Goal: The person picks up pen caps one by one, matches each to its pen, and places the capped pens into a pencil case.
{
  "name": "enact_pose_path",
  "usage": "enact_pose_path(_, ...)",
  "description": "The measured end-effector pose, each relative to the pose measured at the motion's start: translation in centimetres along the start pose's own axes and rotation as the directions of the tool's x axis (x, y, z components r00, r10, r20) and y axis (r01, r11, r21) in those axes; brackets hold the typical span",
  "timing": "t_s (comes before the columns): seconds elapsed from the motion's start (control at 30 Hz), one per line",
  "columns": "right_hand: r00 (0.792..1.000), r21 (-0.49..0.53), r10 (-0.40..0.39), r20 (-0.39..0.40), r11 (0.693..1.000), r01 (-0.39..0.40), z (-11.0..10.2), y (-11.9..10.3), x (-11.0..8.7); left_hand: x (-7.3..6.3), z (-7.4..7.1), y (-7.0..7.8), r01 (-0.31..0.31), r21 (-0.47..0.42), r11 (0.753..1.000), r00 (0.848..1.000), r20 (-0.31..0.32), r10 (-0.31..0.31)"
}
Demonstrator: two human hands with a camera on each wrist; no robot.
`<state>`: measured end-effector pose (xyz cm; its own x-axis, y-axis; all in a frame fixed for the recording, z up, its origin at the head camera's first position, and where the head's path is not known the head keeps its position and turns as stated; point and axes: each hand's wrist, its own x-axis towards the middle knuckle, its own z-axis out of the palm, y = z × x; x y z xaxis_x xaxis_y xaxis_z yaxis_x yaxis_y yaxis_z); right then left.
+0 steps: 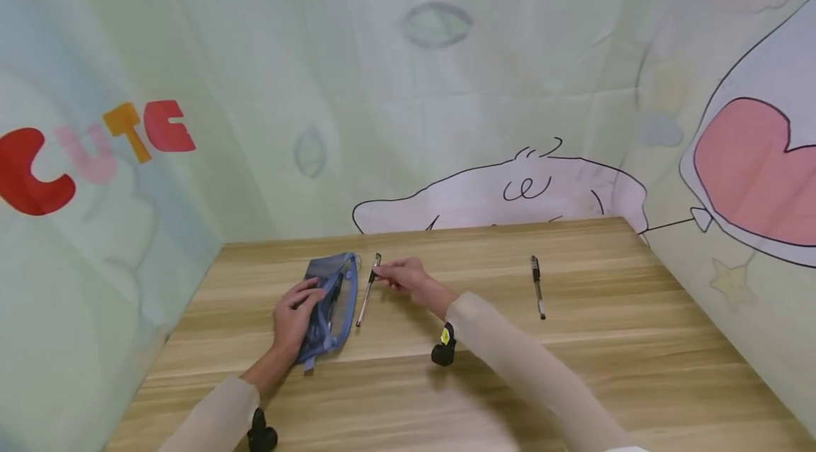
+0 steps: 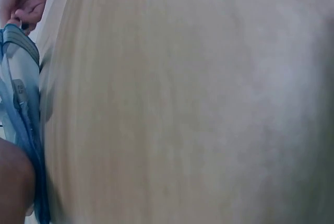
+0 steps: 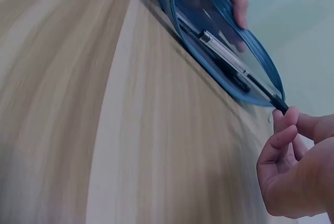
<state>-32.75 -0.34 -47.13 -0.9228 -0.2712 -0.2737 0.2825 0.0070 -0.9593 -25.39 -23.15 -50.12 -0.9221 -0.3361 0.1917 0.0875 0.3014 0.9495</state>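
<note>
A blue see-through zip pencil case [image 1: 352, 296] lies on the wooden table with its mouth gaping to the right. My left hand [image 1: 293, 314] grips its left side, thumb and fingers on the mesh wall. Just right of the mouth, my right hand [image 1: 406, 276] pinches a clear pen [image 1: 365, 302] by its black grip end between thumb and fingertips. In the right wrist view this pen [image 3: 229, 56] slants across the open mouth, and dark pens [image 3: 232, 75] show inside the case. The left wrist view catches only the case's edge [image 2: 21, 44] and part of each hand.
Another clear pen with a black cap [image 1: 538, 287] lies alone on the right of the table [image 1: 612, 339]. A printed cloth [image 1: 274, 83] with cartoon drawings and letters hangs behind and beside the table.
</note>
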Motion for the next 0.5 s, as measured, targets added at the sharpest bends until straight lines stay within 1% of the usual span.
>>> enact_pose_path(0.13, 1.0, 0.002, -0.02, -0.017, 1.0, 0.02, 1.4, -0.1, 0.3, 0.2, 0.0, 0.1, -0.012, -0.005, 1.0, 1.0, -0.004, 0.012)
enact_pose_path(0.27, 0.999, -0.021, -0.041, -0.029, 0.999, 0.041, 2.8, 0.0, 0.3, 0.2, -0.1, 0.1, -0.018, -0.001, 1.0, 1.0, -0.003, 0.018)
enact_pose_path(0.5, 0.998, -0.045, -0.05, -0.029, 0.998, 0.049, 4.3, 0.7, 0.0, 0.0, 0.0, -0.1, -0.027, -0.002, 1.0, 1.0, -0.004, 0.027)
